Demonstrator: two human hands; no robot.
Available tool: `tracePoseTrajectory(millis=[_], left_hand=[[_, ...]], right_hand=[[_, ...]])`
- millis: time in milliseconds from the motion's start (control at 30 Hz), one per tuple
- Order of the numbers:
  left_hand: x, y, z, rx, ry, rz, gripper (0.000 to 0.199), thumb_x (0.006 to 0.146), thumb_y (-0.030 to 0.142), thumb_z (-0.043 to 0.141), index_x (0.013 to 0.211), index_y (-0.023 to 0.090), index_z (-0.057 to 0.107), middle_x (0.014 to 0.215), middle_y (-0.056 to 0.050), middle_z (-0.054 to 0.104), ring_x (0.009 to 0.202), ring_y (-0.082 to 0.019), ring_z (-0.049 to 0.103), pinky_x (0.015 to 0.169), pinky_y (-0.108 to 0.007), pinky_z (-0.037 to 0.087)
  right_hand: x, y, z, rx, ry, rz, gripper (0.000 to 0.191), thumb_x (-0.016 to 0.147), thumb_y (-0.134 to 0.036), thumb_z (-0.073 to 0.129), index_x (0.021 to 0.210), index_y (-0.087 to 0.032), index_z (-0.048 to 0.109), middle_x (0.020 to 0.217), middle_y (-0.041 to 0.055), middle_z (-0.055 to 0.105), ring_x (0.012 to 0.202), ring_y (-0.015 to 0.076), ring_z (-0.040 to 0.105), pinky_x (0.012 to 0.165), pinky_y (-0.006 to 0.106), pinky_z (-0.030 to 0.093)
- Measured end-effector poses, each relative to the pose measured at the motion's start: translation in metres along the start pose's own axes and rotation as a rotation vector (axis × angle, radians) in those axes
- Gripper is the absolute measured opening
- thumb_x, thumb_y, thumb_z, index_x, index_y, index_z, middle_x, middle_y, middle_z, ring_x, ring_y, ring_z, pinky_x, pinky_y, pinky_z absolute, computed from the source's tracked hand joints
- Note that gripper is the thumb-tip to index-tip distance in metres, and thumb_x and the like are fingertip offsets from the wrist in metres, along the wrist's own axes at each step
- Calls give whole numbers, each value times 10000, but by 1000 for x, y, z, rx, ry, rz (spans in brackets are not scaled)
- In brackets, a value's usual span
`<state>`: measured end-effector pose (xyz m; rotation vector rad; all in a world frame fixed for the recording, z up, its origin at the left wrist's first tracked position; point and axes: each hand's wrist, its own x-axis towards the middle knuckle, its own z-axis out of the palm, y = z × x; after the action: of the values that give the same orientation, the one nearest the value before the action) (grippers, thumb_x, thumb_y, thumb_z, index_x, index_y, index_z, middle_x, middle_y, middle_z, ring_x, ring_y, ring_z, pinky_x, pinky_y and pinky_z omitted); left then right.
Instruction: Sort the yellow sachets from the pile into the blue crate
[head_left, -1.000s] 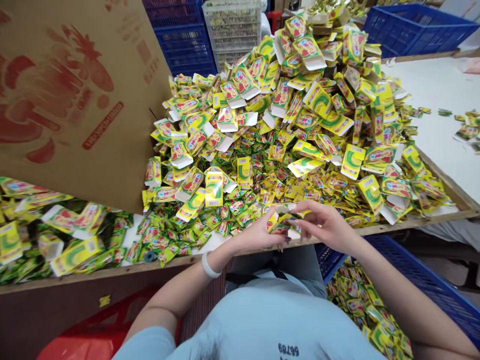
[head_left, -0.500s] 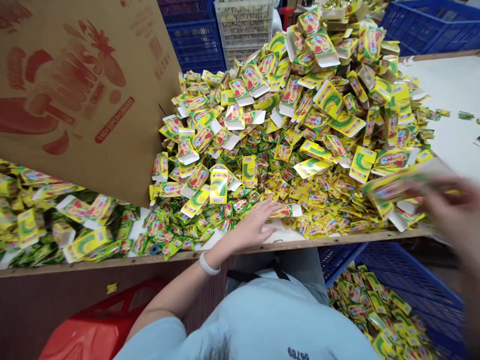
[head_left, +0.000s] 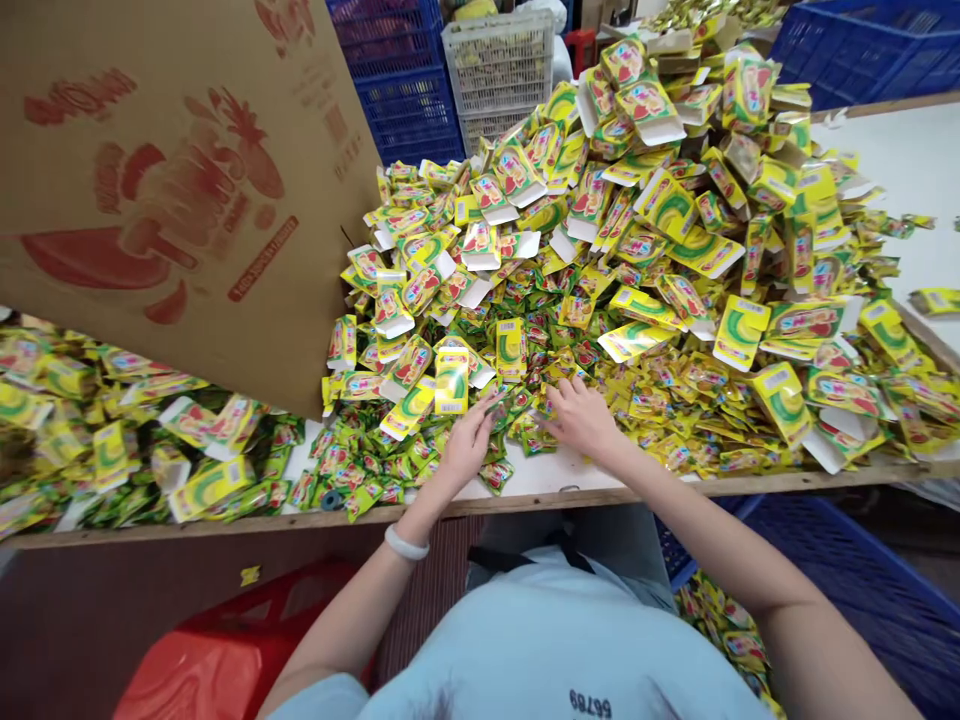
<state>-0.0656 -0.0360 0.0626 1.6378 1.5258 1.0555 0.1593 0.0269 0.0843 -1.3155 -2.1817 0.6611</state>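
Apparently gathering packets [head_left: 496, 475] right of the carton [head_left: 187, 200] with left hand [head_left: 466, 445] and right hand [head_left: 585, 417]; cannot tell if clamped; likely needing careful pinch.

Our right hand [head_left: 586, 420], carrying a box well right of the carton [head_left: 187, 220] a moment ago, now touches packets [head_left: 517, 400] nearer the carton; our left hand [head_left: 466, 442] has shifted towards the carton, and a yellow box [head_left: 937, 301] newly lies far to the carton's right.
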Motion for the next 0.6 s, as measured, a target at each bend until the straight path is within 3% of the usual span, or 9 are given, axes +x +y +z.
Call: tracePoseTrajectory(millis=[100,200,300,367,433,500,600], left_hand=[[-1,3,5,-262,96,-183,432,906,585,521,823,176,633,743,-31,665,833,-218,677,868,-436,577],[0,5,10,-524,77,-291,446,816,624,625,796,180,591,788,-29,683,794,-196,676,795,-396,604],[3,12,22,-740,33,-381,414,760,572,711,876,186,619,952,-69,727,874,-233,699,810,-420,604],[5,19,33,-795,1,-404,382,792,542,685,954,199,638,1053,-88,727,933,-255,704,815,-434,603],[5,29,46,-820,-18,-402,362,843,515,630,1041,213,645,1108,-99,720,994,-265,698,830,-433,599],[5,39,60,-818,27,-359,359,891,487,577,1118,215,635,1153,-105,708,1048,-257,684,861,-412,587],[3,52,78,-774,204,-293,353,953,458,497,1186,211,593,1228,-101,665,1081,-210,656,877,-329,564]], right_hand=[[6,1,15,-169,-55,16,107,866,-158,568,856,-112,665,973,216,689,1023,318,594,846,409,485],[4,7,3,-120,-5,51,242,951,-216,451,861,-131,659,868,163,701,879,271,648,762,372,513],[-10,7,-10,317,44,134,360,980,-451,424,890,-180,643,747,55,679,593,185,638,555,309,520],[-21,2,-10,773,36,209,374,880,-565,571,824,-200,627,625,-9,616,453,146,584,447,276,491],[-28,-6,-4,1089,60,294,378,750,-560,730,771,-205,601,584,-44,573,395,127,562,391,253,470],[-34,-14,4,1222,149,367,404,699,-548,779,792,-217,567,638,-56,582,398,119,580,384,244,482],[-42,-29,14,1342,328,443,423,707,-528,781,865,-240,514,764,-48,623,504,140,666,477,271,562]])
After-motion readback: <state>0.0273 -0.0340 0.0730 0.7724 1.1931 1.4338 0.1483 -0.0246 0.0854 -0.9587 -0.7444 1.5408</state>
